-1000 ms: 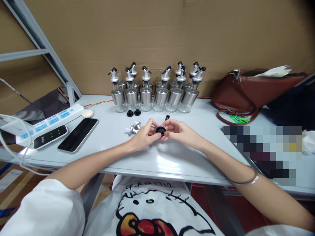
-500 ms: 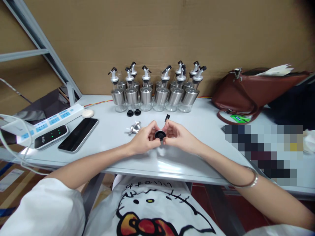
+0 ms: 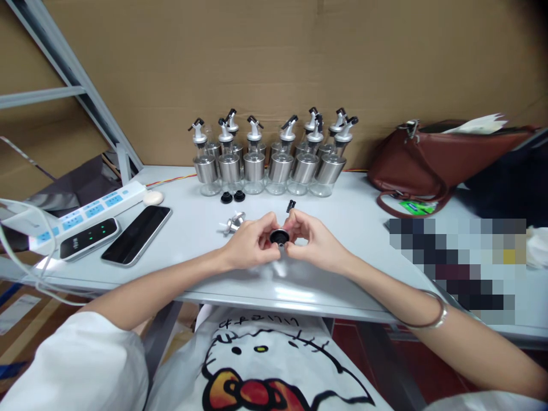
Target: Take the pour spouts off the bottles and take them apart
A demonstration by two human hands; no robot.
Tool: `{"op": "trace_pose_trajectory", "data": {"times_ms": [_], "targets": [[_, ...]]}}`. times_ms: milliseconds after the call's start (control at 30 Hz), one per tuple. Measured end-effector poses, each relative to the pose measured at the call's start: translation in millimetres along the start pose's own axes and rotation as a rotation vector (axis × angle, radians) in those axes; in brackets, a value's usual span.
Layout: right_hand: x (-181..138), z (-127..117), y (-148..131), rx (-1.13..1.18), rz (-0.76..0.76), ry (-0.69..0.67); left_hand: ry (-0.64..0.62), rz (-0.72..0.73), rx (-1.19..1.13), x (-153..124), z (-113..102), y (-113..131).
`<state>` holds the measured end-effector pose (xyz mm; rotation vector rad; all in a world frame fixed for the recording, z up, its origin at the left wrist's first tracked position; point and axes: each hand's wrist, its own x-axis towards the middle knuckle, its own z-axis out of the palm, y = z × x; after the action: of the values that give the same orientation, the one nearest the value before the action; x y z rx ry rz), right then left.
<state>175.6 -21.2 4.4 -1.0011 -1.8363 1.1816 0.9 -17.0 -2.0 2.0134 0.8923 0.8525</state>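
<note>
Between my hands is a bottle pourer top [image 3: 279, 236], its black underside turned toward me inside a silver rim. My left hand [image 3: 252, 244] grips its left side with bent fingers and thumb. On the opposite side, my right hand [image 3: 313, 242] pinches the rim. Just left of my left hand lie silver pourer pieces [image 3: 234, 221] with pale tips. Two black stoppers [image 3: 232, 196] sit beyond them, in front of the bottles. A small black lever piece [image 3: 291, 205] rests on the table behind my right hand.
Several glass-and-steel bottles [image 3: 280, 168] with pourers stand along the back of the table. To the left are a phone [image 3: 137, 235], a black device [image 3: 89, 238] and a power strip [image 3: 92, 211]. A brown bag [image 3: 411, 157] and a pixelated area lie to the right.
My thumbs have shifted slightly off the black underside, so more of its middle shows. Both hands keep their hold on the pourer top; the other things have not moved.
</note>
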Motion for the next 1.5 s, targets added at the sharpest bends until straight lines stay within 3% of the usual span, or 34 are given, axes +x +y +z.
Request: {"op": "trace_pose_trajectory", "data": {"times_ms": [200,500,900,1100,1267,1500], "targets": [[-0.6,-7.2,0.0,-0.036,-0.160,0.003,0.131,0.221,0.120,-0.9,-0.5,-8.4],[6.8,-17.4,3.3,-0.097,-0.284,0.071,0.202,0.480,0.217,5.8,-2.2,-23.0],[11.1,-27.6,4.9,-0.267,-0.283,0.093,0.177,0.400,0.133,8.2,-2.1,-21.2],[15.3,-38.0,12.1,-0.632,-0.195,0.210,0.004,0.307,0.279,7.2,-3.0,-22.1],[18.7,-45.5,29.4,-1.020,-0.098,0.066,-0.087,0.293,0.357,4.2,-0.6,-19.0],[16.0,-43.8,30.8,-1.115,-0.017,-0.076,-0.079,0.234,0.362,4.3,-1.1,-16.1]]}}
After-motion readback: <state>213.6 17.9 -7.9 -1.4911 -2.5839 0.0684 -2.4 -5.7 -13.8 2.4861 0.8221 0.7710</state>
